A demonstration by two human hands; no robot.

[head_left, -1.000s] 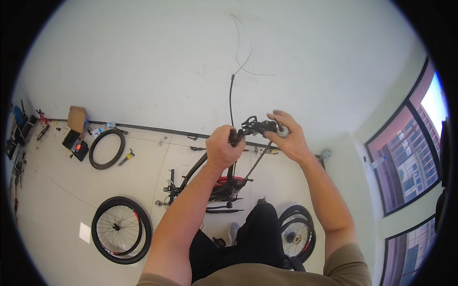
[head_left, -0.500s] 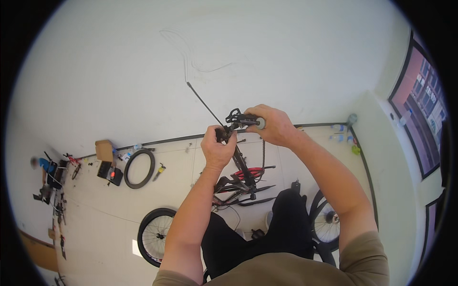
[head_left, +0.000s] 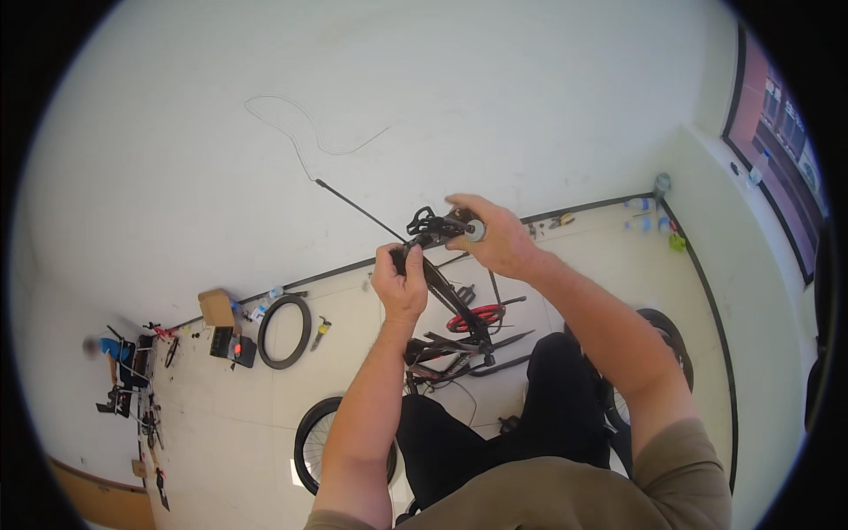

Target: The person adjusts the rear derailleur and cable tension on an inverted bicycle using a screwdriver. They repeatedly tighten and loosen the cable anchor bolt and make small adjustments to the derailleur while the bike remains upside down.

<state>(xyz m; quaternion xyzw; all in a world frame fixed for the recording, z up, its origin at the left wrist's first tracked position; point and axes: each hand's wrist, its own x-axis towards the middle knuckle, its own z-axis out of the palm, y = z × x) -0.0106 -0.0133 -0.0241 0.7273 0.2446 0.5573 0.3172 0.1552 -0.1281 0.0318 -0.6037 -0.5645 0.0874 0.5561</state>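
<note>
A black bicycle part (head_left: 426,223) with an open cage, which looks like a rear derailleur, is between my two hands. My right hand (head_left: 502,240) is closed round its right side, by a round grey end (head_left: 475,230). My left hand (head_left: 402,287) is closed at the lower left of the part, its thumb pressed near the top of the dark bike frame (head_left: 453,299); its exact hold is hidden. Up to the left runs a black cable housing (head_left: 360,210), with a thin bare wire (head_left: 305,163) looping from its end. Lower on the frame sits a red chainring (head_left: 477,319).
Wheels (head_left: 322,442) stand either side of my legs. On the floor to the left lie a tire (head_left: 284,331), a yellow-handled tool (head_left: 321,332) and an open cardboard box (head_left: 215,308). Pliers (head_left: 562,220) and bottles (head_left: 638,204) lie along the wall. Another person (head_left: 110,346) is at far left.
My view has shifted, so the floor things appear farther right. The housing and wire loop have swung lower and left. Both hands keep hold at the black part.
</note>
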